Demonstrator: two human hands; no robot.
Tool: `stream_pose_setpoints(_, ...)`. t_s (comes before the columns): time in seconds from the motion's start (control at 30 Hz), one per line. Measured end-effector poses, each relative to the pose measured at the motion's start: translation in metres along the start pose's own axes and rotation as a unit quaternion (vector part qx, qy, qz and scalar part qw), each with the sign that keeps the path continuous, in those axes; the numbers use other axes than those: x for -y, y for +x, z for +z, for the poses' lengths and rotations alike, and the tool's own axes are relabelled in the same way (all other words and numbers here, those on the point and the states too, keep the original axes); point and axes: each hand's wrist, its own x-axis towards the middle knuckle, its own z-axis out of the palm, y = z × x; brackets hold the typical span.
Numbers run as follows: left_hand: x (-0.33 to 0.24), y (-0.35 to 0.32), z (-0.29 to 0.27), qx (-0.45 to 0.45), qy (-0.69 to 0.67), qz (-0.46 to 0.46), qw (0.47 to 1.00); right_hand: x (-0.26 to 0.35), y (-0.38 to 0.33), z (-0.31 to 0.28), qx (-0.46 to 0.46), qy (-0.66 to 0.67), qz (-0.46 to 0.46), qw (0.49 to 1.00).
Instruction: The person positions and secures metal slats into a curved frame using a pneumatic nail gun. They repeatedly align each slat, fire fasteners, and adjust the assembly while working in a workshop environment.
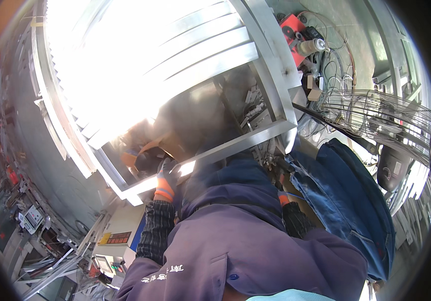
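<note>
My left hand, in a dark grey glove with an orange cuff, is at the near rail of a silver metal frame. Its fingers appear closed over that rail, though glare blurs the contact. Long pale metal slats lie side by side across the frame, their far part washed out by bright light. Through the gap between slats and rail, brown cardboard shows below. Of my right hand, low beside my body, only a bit of orange glove is visible; its fingers are hidden.
Blue cloth hangs close on my right, near a wire fan cage. A red machine and loose cables lie at the far right. On the left stands a control box with buttons, beside thin metal strips.
</note>
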Motion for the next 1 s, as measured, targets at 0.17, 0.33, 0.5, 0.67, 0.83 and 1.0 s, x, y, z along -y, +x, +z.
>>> stream_pose_setpoints(0.17, 0.008, 0.009, 0.021, 0.0, -0.019, 0.04, 0.999, -0.042, -0.043, 0.03, -0.043, -0.147, 0.046, 0.987)
stream_pose_setpoints(0.33, 0.028, -0.002, 0.035, 0.063, -0.101, 0.048, 0.992, -0.014, -0.078, -0.007, -0.107, 0.056, 0.082, 0.989)
stream_pose_setpoints(0.5, 0.042, -0.005, 0.052, 0.015, -0.539, 0.02, 0.842, 0.059, -0.047, -0.108, -0.192, 0.583, 0.013, 0.79)
stream_pose_setpoints(0.67, 0.033, -0.008, 0.044, 0.04, -0.603, -0.196, 0.772, 0.084, 0.077, -0.204, -0.249, 0.639, 0.015, 0.727)
stream_pose_setpoints(0.83, 0.02, -0.017, 0.023, 0.017, -0.342, -0.119, 0.932, 0.099, 0.174, -0.266, -0.281, 0.696, -0.011, 0.661)
stream_pose_setpoints(1.0, -0.007, -0.027, 0.025, -0.067, -0.359, -0.234, 0.901, 0.102, 0.212, -0.324, -0.228, 0.726, 0.002, 0.649)
